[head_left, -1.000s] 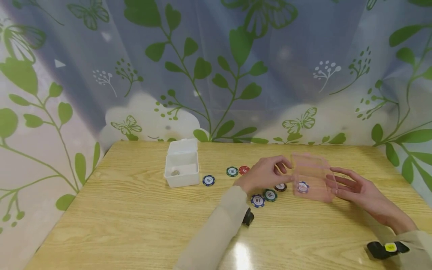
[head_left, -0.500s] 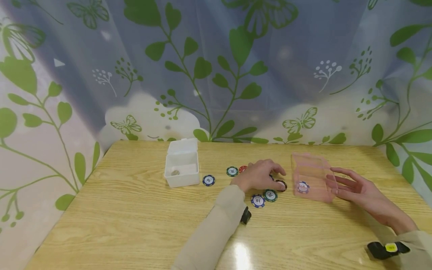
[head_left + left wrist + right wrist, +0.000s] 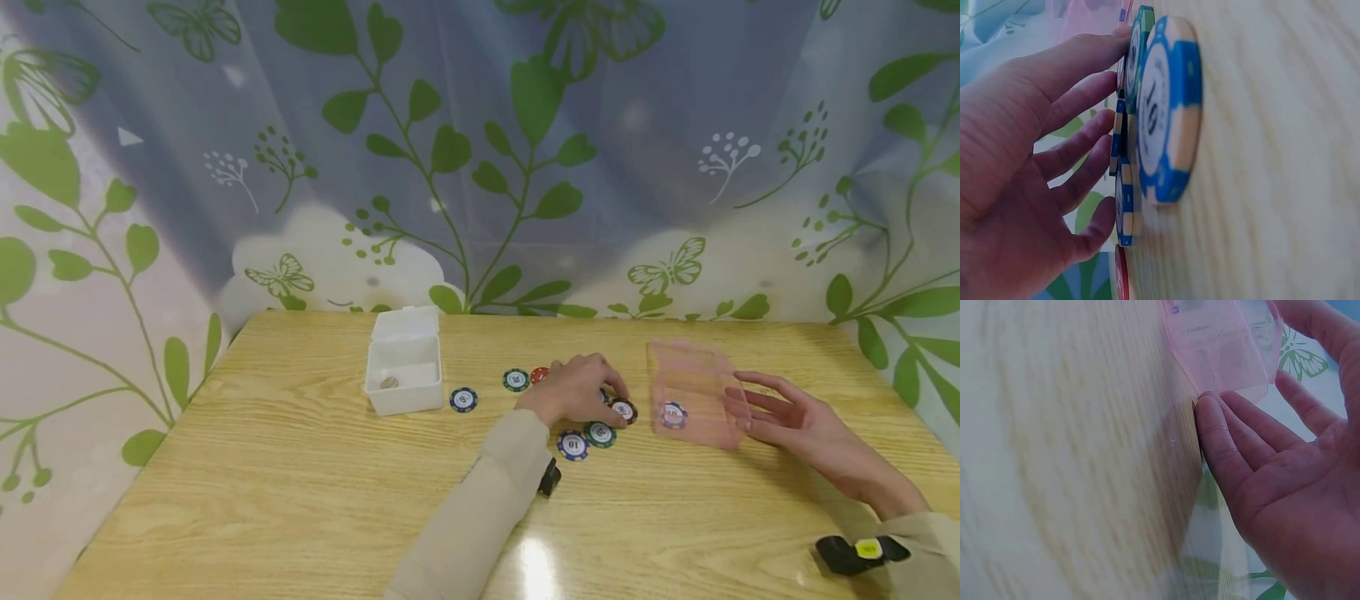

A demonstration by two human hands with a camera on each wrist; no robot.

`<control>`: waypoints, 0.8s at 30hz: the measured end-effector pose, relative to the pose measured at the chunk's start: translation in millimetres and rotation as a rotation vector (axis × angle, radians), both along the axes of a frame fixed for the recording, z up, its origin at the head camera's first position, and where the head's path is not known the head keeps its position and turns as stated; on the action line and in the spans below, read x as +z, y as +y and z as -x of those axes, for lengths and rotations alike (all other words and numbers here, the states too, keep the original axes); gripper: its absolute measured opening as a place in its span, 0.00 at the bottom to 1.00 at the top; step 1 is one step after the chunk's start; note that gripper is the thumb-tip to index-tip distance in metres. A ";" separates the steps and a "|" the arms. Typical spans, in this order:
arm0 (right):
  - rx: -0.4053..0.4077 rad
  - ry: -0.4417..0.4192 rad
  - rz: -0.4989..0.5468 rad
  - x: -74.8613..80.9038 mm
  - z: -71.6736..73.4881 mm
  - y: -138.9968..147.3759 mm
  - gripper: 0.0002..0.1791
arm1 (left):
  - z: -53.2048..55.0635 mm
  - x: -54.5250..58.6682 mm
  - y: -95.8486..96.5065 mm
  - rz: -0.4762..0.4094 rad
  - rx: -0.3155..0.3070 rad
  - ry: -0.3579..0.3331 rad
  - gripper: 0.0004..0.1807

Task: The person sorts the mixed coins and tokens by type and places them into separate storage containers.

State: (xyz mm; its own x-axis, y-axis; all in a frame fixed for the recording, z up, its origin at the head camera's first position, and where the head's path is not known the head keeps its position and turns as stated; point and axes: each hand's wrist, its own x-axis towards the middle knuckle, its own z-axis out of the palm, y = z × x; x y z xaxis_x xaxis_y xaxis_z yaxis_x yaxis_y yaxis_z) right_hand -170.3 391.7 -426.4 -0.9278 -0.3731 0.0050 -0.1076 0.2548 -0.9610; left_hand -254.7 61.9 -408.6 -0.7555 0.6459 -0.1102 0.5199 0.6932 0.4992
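In the head view, my left hand [image 3: 573, 390] reaches down over a group of poker chips, with thumb and forefinger at the edges of a black poker chip [image 3: 623, 412]. A green chip [image 3: 600, 434] and a blue chip [image 3: 573, 446] lie just in front of it. In the left wrist view the other fingers [image 3: 1088, 181] spread above more blue chips [image 3: 1124, 203]. On the right, my right hand [image 3: 798, 425] holds the side of a clear pink box [image 3: 693, 375] between thumb and fingers. Inside that box shows one blue-and-white chip [image 3: 673, 415].
A white box [image 3: 405, 400] with its lid raised stands left of the chips, a small round object [image 3: 389, 383] inside. Between it and my left hand lie a blue chip [image 3: 463, 400], a green chip [image 3: 516, 380] and a red chip [image 3: 539, 376]. A patterned curtain [image 3: 480, 167] hangs behind the table.
My left hand has moved from the pink box's left edge back and down to the black poker chip, its thumb and forefinger now closer around it. The right hand and box stay put.
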 end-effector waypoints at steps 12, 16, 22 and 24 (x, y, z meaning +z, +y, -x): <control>-0.001 0.015 -0.013 1.6 0.0 -0.4 0.33 | -5.1 7.6 5.6 0.039 0.056 0.048 0.19; 0.003 0.009 -0.018 1.6 0.2 0.3 0.33 | -6.9 7.9 4.4 0.020 0.058 0.062 0.19; 0.008 0.008 -0.018 1.1 -0.1 0.3 0.33 | -6.9 6.7 1.9 0.000 0.029 0.082 0.17; 0.008 0.007 -0.019 1.1 -0.4 0.0 0.33 | -6.1 6.2 0.6 0.003 0.022 0.086 0.17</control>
State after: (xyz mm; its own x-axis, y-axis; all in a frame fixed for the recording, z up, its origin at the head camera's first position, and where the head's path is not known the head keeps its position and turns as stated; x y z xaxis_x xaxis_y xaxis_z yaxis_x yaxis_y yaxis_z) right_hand -169.9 391.6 -425.4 -0.9248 -0.3804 0.0039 -0.1159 0.2722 -0.9552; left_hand -248.6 62.6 -402.5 -0.7761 0.6290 -0.0462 0.5454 0.7061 0.4515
